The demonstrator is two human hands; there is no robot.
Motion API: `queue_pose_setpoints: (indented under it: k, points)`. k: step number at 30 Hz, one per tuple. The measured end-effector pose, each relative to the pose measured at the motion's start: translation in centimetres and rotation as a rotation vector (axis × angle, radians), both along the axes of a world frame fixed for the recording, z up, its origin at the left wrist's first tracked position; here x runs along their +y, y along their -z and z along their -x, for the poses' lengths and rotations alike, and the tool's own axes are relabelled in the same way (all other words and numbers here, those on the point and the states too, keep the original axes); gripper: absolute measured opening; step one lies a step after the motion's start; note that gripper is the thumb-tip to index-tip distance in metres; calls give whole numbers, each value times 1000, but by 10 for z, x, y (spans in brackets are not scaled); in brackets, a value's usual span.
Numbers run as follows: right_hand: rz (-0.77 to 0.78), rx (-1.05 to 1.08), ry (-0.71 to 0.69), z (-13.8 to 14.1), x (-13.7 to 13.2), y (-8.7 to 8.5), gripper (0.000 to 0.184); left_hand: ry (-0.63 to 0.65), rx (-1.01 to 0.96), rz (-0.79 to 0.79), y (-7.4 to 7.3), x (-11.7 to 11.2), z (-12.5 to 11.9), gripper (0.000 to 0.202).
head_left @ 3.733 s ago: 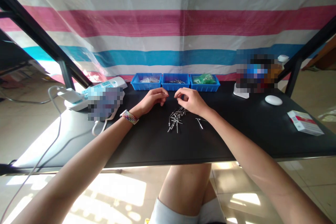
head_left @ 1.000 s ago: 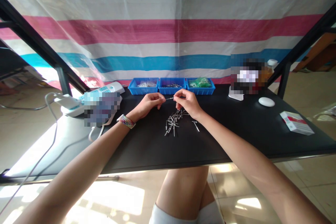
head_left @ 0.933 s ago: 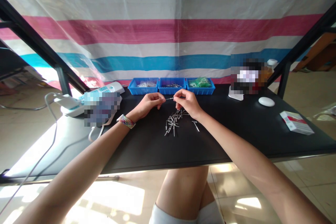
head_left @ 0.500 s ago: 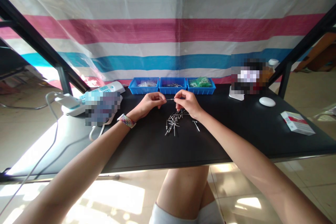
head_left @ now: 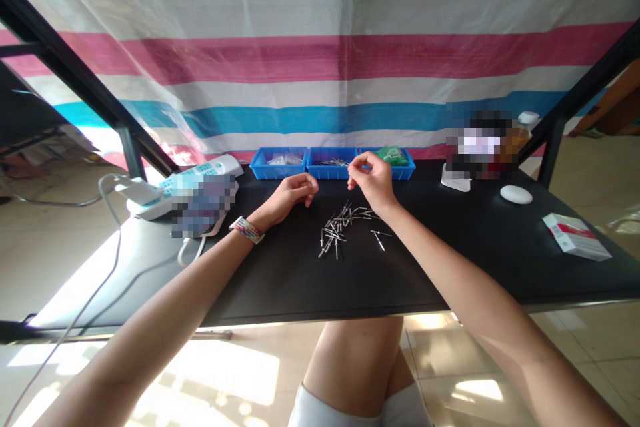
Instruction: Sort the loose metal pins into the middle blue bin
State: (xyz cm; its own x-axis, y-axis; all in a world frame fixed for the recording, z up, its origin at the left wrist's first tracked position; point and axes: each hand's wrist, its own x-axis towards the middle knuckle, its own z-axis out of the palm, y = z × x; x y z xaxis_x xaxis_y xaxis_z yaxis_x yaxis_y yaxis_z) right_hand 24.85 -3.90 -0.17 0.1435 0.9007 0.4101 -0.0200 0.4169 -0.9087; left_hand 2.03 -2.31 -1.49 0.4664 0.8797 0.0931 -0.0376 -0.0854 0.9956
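Note:
My right hand (head_left: 373, 181) is over the front of the middle blue bin (head_left: 327, 173), its thumb and forefinger pinched on a thin silver blind rivet, mostly hidden by the fingers. Lower and to the left, my left hand (head_left: 295, 195) is loosely closed above the black table, with nothing visible in it. A loose pile of silver blind rivets (head_left: 333, 230) lies on the table below both hands. A couple of rivets (head_left: 380, 240) lie apart to the right. More thin metal pieces sit in the middle bin.
A left blue bin (head_left: 277, 172) holds clear plastic bags, a right blue bin (head_left: 404, 172) green ones. On the left are a power strip (head_left: 200, 173) and cables. A white oval object (head_left: 516, 195) and a small box (head_left: 575, 237) lie on the right. Striped sheeting (head_left: 300, 53) hangs behind.
My hands have come apart from the rivet both were pinching. The right hand has moved up to the middle bin. My left hand stays nearly in place, its fingers more curled.

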Motion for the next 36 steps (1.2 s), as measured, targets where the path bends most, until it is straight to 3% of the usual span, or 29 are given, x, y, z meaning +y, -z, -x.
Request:
queue_pose_setpoints:
  k: [3, 8, 10, 14, 17, 25, 32, 36]
  points:
    - [-65, -107, 154, -7, 18, -5, 16, -4, -13, 12, 0, 0, 0, 27]
    - [-65, -395, 244, -17, 33, -2, 16, 0, -26, 16, 1, 1, 0, 29]
    - [-51, -470, 141, -23, 30, 1, 17, 0, -25, 22, 1, 1, 0, 29]
    - [-13, -693, -244, -32, 14, 6, 10, 0, -20, 28, 0, -1, 0, 30]
    - [-10, -823, -380, -34, 3, 7, 20, -7, -17, 32, -2, -2, 0, 29]
    - [-31, -1036, -398, -30, -8, 3, 23, -15, -7, 45, -5, -3, -1, 27]
    - [-87, -1018, -420, -34, -9, 4, 14, -15, 7, 35, -4, -2, 0, 25]
    - [-93, -898, -413, -32, -9, 2, 11, -11, 14, 35, -3, -1, 0, 25]
